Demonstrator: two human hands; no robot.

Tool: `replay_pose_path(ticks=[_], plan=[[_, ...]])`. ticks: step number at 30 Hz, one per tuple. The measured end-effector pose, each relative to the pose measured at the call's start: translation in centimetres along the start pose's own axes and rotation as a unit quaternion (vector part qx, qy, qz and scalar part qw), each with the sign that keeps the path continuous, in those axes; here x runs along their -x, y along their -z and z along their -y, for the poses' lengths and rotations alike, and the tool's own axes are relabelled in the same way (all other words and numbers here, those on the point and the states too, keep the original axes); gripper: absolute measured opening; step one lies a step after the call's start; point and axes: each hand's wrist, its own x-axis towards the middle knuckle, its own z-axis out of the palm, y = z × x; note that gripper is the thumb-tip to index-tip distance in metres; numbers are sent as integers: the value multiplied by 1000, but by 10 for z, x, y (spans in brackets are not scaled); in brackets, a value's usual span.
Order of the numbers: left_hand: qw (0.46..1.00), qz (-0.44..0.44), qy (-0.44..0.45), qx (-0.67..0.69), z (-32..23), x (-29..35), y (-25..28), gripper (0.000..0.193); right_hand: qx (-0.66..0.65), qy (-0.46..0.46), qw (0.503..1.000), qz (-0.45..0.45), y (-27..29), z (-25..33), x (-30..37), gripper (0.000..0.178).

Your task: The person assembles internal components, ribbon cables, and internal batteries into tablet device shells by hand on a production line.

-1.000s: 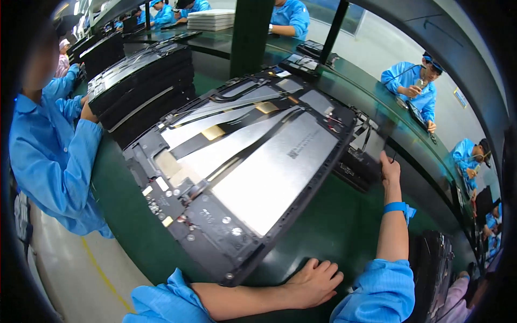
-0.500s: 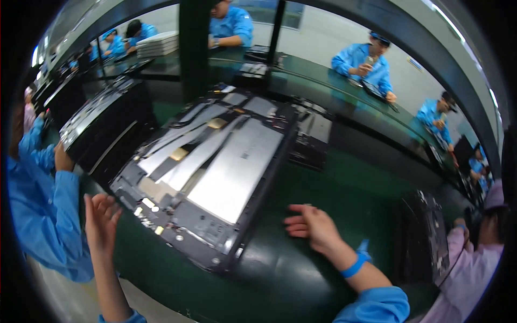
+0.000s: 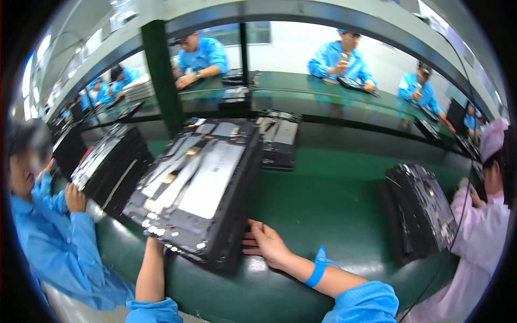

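Observation:
A tall stack of opened tablets (image 3: 215, 177) stands in front of me, the top one showing silver battery cells, dark flat cables and small boards. At its near left edge is my left hand (image 3: 154, 243); the stack hides the fingers, and only the wrist and forearm show. My right hand (image 3: 273, 248), with a blue strap (image 3: 318, 267) round the wrist, is at the lower right side of the stack. Its fingers are stretched and apart, the tips close against the stack's dark side. Whether they press on it I cannot tell.
Behind the stack lies a lower pile of opened tablets (image 3: 278, 134). More stacks stand at the left (image 3: 110, 161) and right (image 3: 423, 210) on the green bench (image 3: 318, 215). Co-workers sit close on both sides and across a bench divider (image 3: 161, 81). A dark cable (image 3: 458, 226) hangs at the right.
My left hand has moved right to the stack's near edge, its fingers now hidden. My right hand has come left to the stack's side. The whole view has shifted and tilted.

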Motion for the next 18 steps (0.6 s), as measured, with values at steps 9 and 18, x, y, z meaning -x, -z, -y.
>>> replay_pose_path(ticks=[9,18], plan=[[997,-69,-47,0,19,35,-27,29,91,53,993,-52,-3,3,12,40],[996,-43,-46,-63,-14,64,-58,31,45,89,991,-88,10,-7,3,25]])
